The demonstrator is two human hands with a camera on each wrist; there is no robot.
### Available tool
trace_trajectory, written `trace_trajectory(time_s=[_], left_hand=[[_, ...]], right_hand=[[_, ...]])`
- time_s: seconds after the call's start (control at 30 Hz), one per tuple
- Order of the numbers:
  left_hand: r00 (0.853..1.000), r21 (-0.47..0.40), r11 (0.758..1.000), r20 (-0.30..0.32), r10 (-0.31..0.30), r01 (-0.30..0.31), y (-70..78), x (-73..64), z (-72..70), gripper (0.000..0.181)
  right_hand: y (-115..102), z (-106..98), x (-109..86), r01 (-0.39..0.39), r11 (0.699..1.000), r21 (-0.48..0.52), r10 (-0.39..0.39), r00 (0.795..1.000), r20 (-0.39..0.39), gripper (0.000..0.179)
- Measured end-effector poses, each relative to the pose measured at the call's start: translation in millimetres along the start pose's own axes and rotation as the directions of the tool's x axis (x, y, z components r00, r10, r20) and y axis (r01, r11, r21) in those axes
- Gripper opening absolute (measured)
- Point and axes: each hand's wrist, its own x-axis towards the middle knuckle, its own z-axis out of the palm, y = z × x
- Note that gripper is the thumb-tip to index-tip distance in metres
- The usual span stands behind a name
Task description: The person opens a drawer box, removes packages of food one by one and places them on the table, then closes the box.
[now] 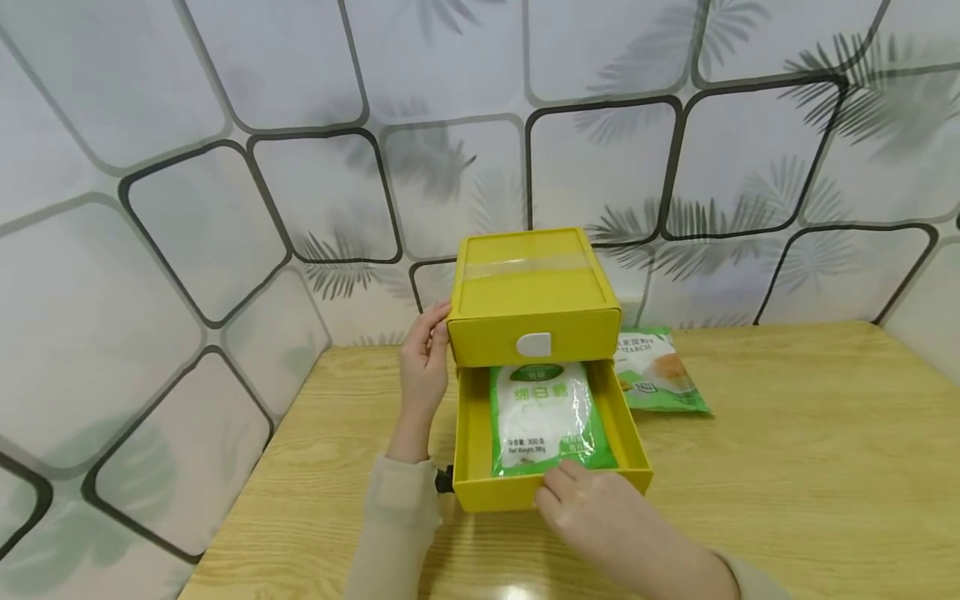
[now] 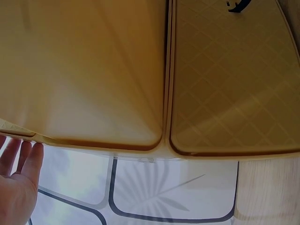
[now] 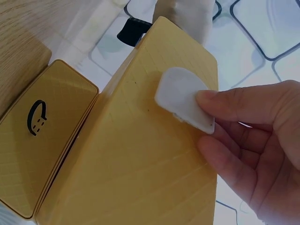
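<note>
I see the yellow plastic drawer (image 1: 495, 497) sticking out toward the person, low down in a boxy yellow plastic drawer box (image 1: 487, 340) that stands on the table. In the drawer a white and green plastic bag with printed words (image 1: 536, 417) lies flat. I can see yellow floor on both sides of it, and its near end is close to the front wall. The upper part of the box sits right over the back of the drawer, so I cannot see in there.

The right hand (image 1: 596, 510) is at the front of the drawer. Its thumb and fingers pinch a white plastic tab with a round end (image 3: 178, 96), and in the head view the hand hides that tab from me. The left hand (image 1: 423, 367) rests on the left side of the upper part, with its fingers mostly straight.

The upper part has its own white pull tab (image 1: 534, 344), and shiny clear tape (image 1: 525, 265) runs across the top. To the right, another white and green bag marked STARCH (image 1: 660, 375) lies on the light brown wooden table (image 1: 772, 492); the box blocks part of it. Behind is a pale wall with dark lines and gray leaves (image 1: 600, 167).
</note>
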Motion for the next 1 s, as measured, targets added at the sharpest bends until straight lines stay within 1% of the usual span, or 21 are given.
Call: trace_trajectory(time_s=[0.17, 0.43, 0.63, 0.73, 0.77, 0.83, 0.93, 1.0], left_hand=[[1.000, 0.007, 1.000, 0.001, 0.012, -0.012, -0.1, 0.1, -0.3, 0.024], [1.000, -0.008, 1.000, 0.001, 0.010, -0.010, 1.1, 0.2, -0.9, 0.024], [0.999, -0.008, 0.999, 0.002, 0.033, -0.033, 0.7, 0.9, -1.2, 0.024], [0.999, -0.011, 0.999, 0.006, 0.038, -0.038, 0.5, 1.3, -1.1, 0.024], [0.999, -0.014, 0.999, 0.006, 0.037, -0.037, 0.5, 1.4, -0.9, 0.024], [0.999, -0.018, 0.999, 0.005, 0.037, -0.037, 0.6, 1.6, -0.7, 0.024], [0.999, -0.016, 0.999, 0.002, 0.035, -0.035, 0.6, 1.0, -0.6, 0.024], [0.999, -0.013, 0.999, 0.000, 0.038, -0.038, 0.4, 0.1, -0.4, 0.023]], right_hand=[[-1.0, -0.6, -0.5, -0.006, 1.000, 0.009, 0.006, 1.000, 0.018, 0.014], [-0.9, -1.7, -0.4, -0.003, 1.000, 0.002, 0.003, 1.000, 0.010, 0.013], [-0.4, -3.8, -0.1, 0.004, 1.000, 0.006, -0.004, 1.000, 0.006, 0.013], [0.8, -5.4, 0.2, 0.015, 1.000, 0.024, -0.014, 0.999, -0.037, 0.010], [1.3, -5.9, 0.4, 0.022, 0.999, 0.030, -0.020, 0.998, -0.062, 0.013], [2.3, -6.8, 0.8, 0.033, 0.998, 0.047, -0.027, 0.992, -0.120, 0.030], [4.5, -7.7, 1.6, 0.038, 0.998, 0.056, -0.025, 0.978, -0.207, 0.051], [6.5, -8.8, 1.2, 0.034, 0.997, 0.074, -0.015, 0.969, -0.246, 0.051]])
